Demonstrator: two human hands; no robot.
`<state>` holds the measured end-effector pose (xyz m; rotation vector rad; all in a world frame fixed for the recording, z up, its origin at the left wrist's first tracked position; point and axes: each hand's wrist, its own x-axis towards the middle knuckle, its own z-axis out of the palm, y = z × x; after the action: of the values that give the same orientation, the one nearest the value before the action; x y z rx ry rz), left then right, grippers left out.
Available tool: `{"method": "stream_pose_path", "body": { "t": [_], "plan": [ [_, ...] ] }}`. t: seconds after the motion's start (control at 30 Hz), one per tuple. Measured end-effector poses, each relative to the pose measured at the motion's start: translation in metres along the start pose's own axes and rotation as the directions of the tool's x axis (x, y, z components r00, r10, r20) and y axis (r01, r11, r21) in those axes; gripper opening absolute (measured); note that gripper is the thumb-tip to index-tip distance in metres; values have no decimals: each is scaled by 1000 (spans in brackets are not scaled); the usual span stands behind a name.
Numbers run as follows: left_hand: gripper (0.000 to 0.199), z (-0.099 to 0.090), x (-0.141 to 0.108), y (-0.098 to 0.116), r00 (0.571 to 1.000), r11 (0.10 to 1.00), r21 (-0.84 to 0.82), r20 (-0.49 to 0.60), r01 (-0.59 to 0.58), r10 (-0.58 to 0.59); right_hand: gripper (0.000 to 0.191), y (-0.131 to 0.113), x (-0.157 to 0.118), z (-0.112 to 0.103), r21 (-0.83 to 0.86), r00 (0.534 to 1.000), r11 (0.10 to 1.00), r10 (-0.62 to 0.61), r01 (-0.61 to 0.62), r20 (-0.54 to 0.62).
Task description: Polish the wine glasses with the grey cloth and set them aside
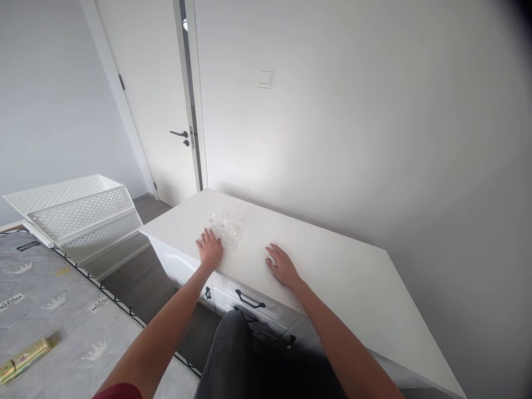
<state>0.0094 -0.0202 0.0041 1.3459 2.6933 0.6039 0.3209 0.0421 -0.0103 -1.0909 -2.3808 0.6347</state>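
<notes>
Clear glass goblets (223, 218) cluster left on the white bench (341, 266). The left hand (210, 251) rests just beside them; the right hand (283, 267) lies farther right, both grips loosely open.

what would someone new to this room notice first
Probably the small group of clear glasses on the white cabinet, just beyond the left hand, with the right hand resting beside them. Next, the white perforated racks at the left, beyond the grey patterned mattress.
</notes>
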Motion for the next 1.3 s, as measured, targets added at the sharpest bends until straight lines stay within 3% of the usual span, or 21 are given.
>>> {"method": "stream_pose_path", "body": {
  "t": [0.07,0.1,0.17,0.23,0.3,0.37,0.43,0.5,0.63,0.73,0.83,0.93,1.0,1.13,1.23,1.3],
  "plan": [
    [66,2,-11,-8,999,1000,-17,-27,-21,20,64,25,-15,-18,205,970,976,117,-73,-212],
    [62,3,-17,-11,997,998,-39,-59,-46,44,64,35,-22,-26,318,922,942,218,-112,-321],
    [54,5,-31,-16,983,984,-141,-159,-111,88,70,53,-33,-40,487,836,864,361,-132,-414],
    [45,6,-44,-16,966,929,-326,-239,-175,98,71,64,-40,-49,794,757,607,532,-29,-379],
    [45,5,-51,-10,971,831,-525,-228,-183,70,71,70,-43,-53,930,725,357,617,88,-305],
    [68,1,-52,0,990,763,-638,-139,-104,19,66,70,-43,-53,954,734,274,622,121,-272],
    [88,-3,-49,11,999,757,-653,-50,-16,-21,63,68,-42,-51,956,765,276,593,101,-252],
    [90,-5,-44,20,999,774,-633,-22,7,-27,64,64,-41,-50,957,791,280,565,82,-233],
    [60,-4,-35,26,998,788,-615,-60,-24,-16,59,59,-41,-49,962,796,257,562,90,-224],
    [34,-4,-35,25,998,750,-659,-51,-64,41,50,56,-40,-50,971,788,225,581,85,-204],
    [27,-8,-43,30,996,751,-654,-55,-91,73,49,54,-39,-50,968,772,239,599,80,-212],
    [25,-10,-58,47,981,778,-598,-118,-194,154,57,54,-38,-51,966,787,252,586,52,-195],
    [24,-9,-68,66,948,765,-563,-143,-313,283,67,57,-37,-52,971,797,239,582,17,-158],
    [19,4,-71,117,825,643,-583,-88,-498,559,77,68,-31,-57,962,783,274,601,-13,-161],
    [21,26,-55,162,718,579,-599,10,-553,696,72,77,-19,-65,959,767,283,611,18,-195],
    [20,46,-41,192,638,568,-459,3,-684,770,61,85,-8,-73,957,756,283,612,62,-230]
  ]
}}
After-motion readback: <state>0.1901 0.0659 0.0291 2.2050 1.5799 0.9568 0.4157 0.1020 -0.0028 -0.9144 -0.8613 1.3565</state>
